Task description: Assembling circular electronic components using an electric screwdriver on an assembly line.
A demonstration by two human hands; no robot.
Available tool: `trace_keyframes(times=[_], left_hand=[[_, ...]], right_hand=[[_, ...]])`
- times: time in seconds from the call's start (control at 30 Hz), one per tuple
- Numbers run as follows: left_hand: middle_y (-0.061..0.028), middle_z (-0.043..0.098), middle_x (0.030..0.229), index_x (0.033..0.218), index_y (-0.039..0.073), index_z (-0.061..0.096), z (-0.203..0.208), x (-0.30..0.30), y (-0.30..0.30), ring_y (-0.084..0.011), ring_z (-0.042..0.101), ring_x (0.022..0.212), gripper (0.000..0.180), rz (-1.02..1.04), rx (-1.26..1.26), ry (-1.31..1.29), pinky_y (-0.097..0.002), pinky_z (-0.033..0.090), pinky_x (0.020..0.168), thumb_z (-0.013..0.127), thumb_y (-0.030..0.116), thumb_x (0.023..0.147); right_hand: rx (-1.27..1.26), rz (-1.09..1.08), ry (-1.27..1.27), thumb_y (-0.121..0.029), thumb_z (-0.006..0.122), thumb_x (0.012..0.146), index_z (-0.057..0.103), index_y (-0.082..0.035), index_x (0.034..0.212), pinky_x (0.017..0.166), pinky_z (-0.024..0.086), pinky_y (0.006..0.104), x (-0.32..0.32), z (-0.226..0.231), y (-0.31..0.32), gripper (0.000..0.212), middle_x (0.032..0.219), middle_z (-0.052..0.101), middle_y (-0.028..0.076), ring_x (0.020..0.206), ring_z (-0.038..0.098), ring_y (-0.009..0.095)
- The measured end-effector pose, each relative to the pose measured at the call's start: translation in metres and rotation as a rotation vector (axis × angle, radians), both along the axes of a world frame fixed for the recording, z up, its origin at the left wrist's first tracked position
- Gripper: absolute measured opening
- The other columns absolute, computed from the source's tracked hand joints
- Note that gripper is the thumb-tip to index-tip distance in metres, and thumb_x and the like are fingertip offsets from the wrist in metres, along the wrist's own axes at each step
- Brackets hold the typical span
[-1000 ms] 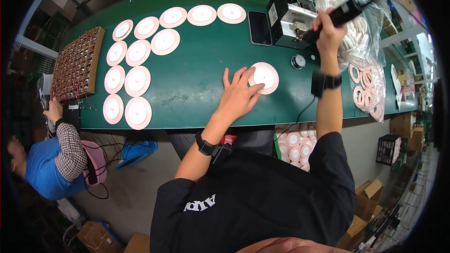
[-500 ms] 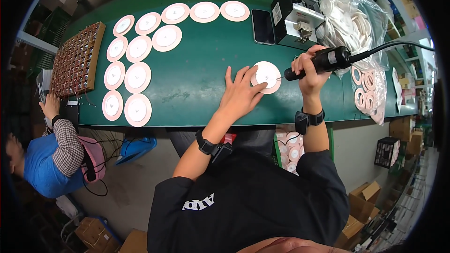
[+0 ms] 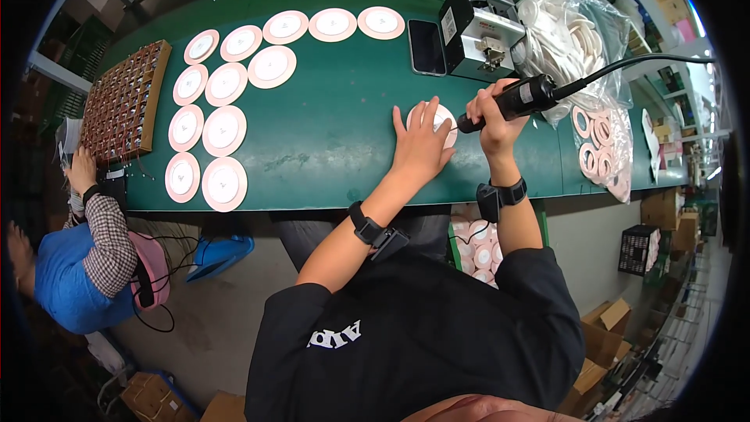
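My left hand lies flat with fingers spread over a round pink-and-white disc, covering much of it. In my right hand is a black electric screwdriver, gripped around its body and held nearly level. Its thin tip points left at the disc's right part; whether it touches is hidden by my left hand. From the screwdriver's back end a black cable runs off to the right. Farther left on the green table, several similar discs lie in rows.
A black and silver machine stands behind my hands, a phone beside it. Bags of white discs and pink rings lie at right. At far left, a co-worker's hand is by a partitioned box.
My left hand has slid forward over the disc and now covers more of it. My right hand keeps its grip on the screwdriver. The whole view has shifted slightly.
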State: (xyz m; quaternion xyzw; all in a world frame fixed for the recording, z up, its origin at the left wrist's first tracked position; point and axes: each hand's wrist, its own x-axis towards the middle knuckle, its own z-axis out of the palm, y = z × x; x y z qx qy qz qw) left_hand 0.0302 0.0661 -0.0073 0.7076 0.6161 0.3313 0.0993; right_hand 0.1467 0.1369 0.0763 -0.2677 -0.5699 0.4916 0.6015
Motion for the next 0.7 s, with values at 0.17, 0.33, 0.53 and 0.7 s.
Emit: trace_keyframes(times=[0.17, 0.33, 0.53, 0.7], left_hand=[[-0.0129, 0.041, 0.150, 0.117, 0.019, 0.070, -0.003, -0.011, -0.005, -0.0367, 0.035, 0.139, 0.038, -0.105, 0.028, 0.061, -0.0707, 0.017, 0.112, 0.074, 0.018, 0.080], [-0.0114, 0.045, 0.147, 0.112, 0.021, 0.073, -0.003, -0.040, -0.021, -0.0356, 0.038, 0.137, 0.029, -0.190, 0.006, 0.029, -0.0691, 0.017, 0.112, 0.069, 0.013, 0.084], [-0.0108, 0.047, 0.145, 0.111, 0.023, 0.074, -0.003, -0.041, -0.026, -0.0330, 0.042, 0.135, 0.029, -0.192, 0.031, -0.031, -0.0668, 0.019, 0.112, 0.069, 0.013, 0.084], [-0.0111, 0.049, 0.143, 0.111, 0.023, 0.074, -0.002, -0.042, -0.022, -0.0322, 0.043, 0.133, 0.028, -0.167, 0.052, -0.030, -0.0659, 0.019, 0.112, 0.069, 0.016, 0.084]], right_hand=[[0.112, -0.157, 0.028, 0.004, 0.058, 0.089, 0.049, -0.002, 0.107, 0.053, 0.045, 0.0325, 0.016, 0.031, 0.031, 0.021, 0.063, 0.049, 0.005, 0.050, 0.047, 0.014], [0.224, -0.230, 0.060, 0.004, 0.061, 0.088, 0.053, -0.001, 0.104, 0.054, 0.046, 0.0331, 0.026, 0.064, 0.114, 0.018, 0.065, 0.051, 0.005, 0.051, 0.049, 0.015], [0.129, -0.234, -0.030, 0.003, 0.062, 0.087, 0.053, -0.002, 0.100, 0.054, 0.046, 0.0331, 0.027, 0.062, 0.141, 0.016, 0.065, 0.051, 0.006, 0.051, 0.050, 0.016], [0.025, -0.057, 0.107, 0.002, 0.061, 0.087, 0.051, -0.002, 0.100, 0.054, 0.045, 0.0331, 0.021, 0.047, 0.056, 0.016, 0.065, 0.049, 0.006, 0.050, 0.047, 0.016]])
